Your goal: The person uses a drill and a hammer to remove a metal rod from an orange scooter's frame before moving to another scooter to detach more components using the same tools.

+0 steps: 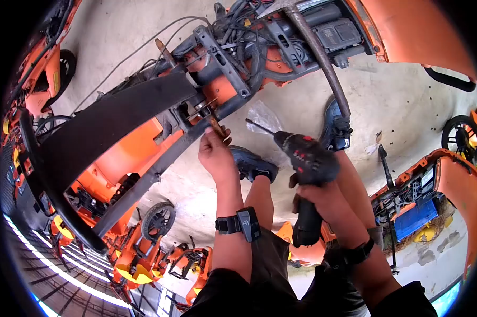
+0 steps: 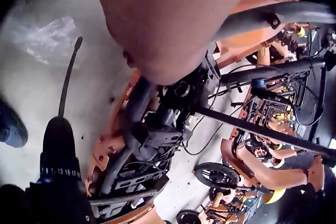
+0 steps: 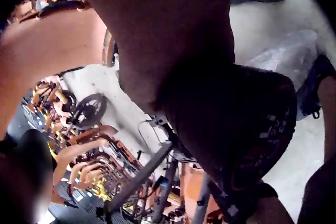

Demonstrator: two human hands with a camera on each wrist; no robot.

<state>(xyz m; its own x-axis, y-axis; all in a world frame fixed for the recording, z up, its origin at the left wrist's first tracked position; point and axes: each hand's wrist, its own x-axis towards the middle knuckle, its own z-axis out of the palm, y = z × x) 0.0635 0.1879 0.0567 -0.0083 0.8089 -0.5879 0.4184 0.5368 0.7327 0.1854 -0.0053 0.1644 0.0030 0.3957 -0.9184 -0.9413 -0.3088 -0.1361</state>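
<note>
My left hand (image 1: 216, 153) is at the side of a stripped orange and black scooter frame (image 1: 222, 92), pinching a rusty metal piece (image 1: 215, 126) beside a dark frame tube. A cordless drill (image 1: 307, 156) with a long thin bit is gripped in my right hand (image 1: 318, 195). The bit (image 1: 259, 127) points toward the frame and stands apart from it. In the left wrist view the drill's chuck and numbered collar (image 2: 59, 163) show, while the forearm hides the left fingers. The drill body (image 3: 257, 129) is dark in the right wrist view.
A hammer (image 1: 323, 61) lies across the frame, over bundled wires and a black box (image 1: 339, 36). A clear plastic bag (image 1: 262, 116) lies on the concrete floor near my shoes (image 1: 336, 124). More orange scooter bodies and loose wheels (image 1: 158, 219) stand around.
</note>
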